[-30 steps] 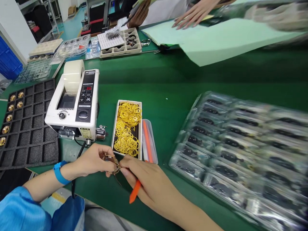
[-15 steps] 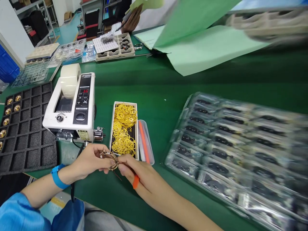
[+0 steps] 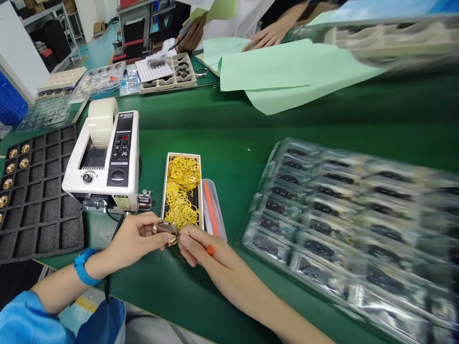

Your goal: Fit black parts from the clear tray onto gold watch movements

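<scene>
My left hand (image 3: pixel 143 236) pinches a gold-coloured round case (image 3: pixel 167 231) between thumb and fingers, above the green table. Thin reddish wires (image 3: pixel 178 254) trail from its lower side. My right hand (image 3: pixel 201 246) is closed at the right edge of that case, thumb and index fingertip pressed together. A small orange piece (image 3: pixel 210 249) pokes out of the right hand, its other end hidden by the fingers. Just behind both hands lies an open box (image 3: pixel 201 203) filled with yellow rings (image 3: pixel 182 191).
A white tape dispenser (image 3: pixel 124 143) stands left of the box, beside a black foam tray (image 3: pixel 45 210) with several gold cases. A clear lidded container (image 3: pixel 219 210) adjoins the box. At right lies a large transparent tray (image 3: pixel 322 229). Across the table, another person's hand (image 3: pixel 268 36) rests on green sheets (image 3: pixel 272 67).
The gold case has tilted in my left hand, showing a smoother face. The orange piece has shifted in my right hand. Across the table, the raised green sheet has come down.
</scene>
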The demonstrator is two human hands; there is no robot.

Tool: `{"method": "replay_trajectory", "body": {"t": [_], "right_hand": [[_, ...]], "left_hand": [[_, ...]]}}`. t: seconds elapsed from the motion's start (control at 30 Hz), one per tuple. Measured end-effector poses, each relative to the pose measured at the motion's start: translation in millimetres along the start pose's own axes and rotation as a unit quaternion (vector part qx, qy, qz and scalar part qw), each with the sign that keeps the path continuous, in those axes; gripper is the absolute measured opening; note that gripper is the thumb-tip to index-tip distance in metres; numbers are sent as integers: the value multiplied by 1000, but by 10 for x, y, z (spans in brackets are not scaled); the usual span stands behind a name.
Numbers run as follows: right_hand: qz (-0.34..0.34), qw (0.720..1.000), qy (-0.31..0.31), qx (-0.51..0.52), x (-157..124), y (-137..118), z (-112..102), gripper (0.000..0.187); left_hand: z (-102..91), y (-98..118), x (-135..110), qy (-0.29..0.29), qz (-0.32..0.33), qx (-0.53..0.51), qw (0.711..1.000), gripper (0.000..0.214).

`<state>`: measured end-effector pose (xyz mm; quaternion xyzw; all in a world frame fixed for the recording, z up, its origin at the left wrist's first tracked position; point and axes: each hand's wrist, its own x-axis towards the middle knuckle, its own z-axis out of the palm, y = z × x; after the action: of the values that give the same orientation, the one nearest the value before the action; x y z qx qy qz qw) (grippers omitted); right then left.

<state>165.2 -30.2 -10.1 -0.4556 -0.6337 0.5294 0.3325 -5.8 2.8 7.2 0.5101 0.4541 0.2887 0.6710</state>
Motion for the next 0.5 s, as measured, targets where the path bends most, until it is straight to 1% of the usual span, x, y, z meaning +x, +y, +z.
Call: {"method": "replay_trajectory", "body": {"t": [0.07, 0.13, 0.2, 0.23, 0.27, 0.3, 0.33, 0.4, 0.43, 0.47, 0.5], "right_hand": [[3, 1000, 11, 8, 3, 6, 0, 54], [20, 999, 26, 17, 4, 23, 2, 55], [55, 997, 41, 29, 3, 40, 1, 57], [74, 996, 43, 38, 1, 44, -1, 58], [90, 994, 40, 52, -1, 43, -2, 59], [102, 991, 32, 74, -3, 38, 0, 59], [111, 988, 21, 106, -5, 29, 5, 58], [125, 975, 1, 184, -8, 5, 28, 56], [132, 966, -3, 224, -9, -7, 43, 54], [136, 956, -2, 259, -10, -15, 57, 52], [138, 949, 2, 284, -10, -19, 67, 51]], "left_hand": [[-13, -4, -3, -10, -9, -1, 1000, 43], [-27, -21, -7, -6, 0, 18, 1000, 42], [-40, -50, -19, 36, 55, 83, 994, 35], [-45, -70, -28, 65, 102, 135, 983, 30], [-51, -96, -39, 90, 157, 196, 964, 24], [-55, -127, -51, 107, 216, 260, 935, 20], [-58, -164, -62, 114, 274, 324, 898, 20], [-62, -251, -80, 114, 374, 434, 812, 26], [-61, -295, -86, 116, 412, 476, 768, 28], [-58, -336, -88, 119, 438, 509, 731, 31], [-53, -370, -90, 123, 453, 533, 704, 33]]}}
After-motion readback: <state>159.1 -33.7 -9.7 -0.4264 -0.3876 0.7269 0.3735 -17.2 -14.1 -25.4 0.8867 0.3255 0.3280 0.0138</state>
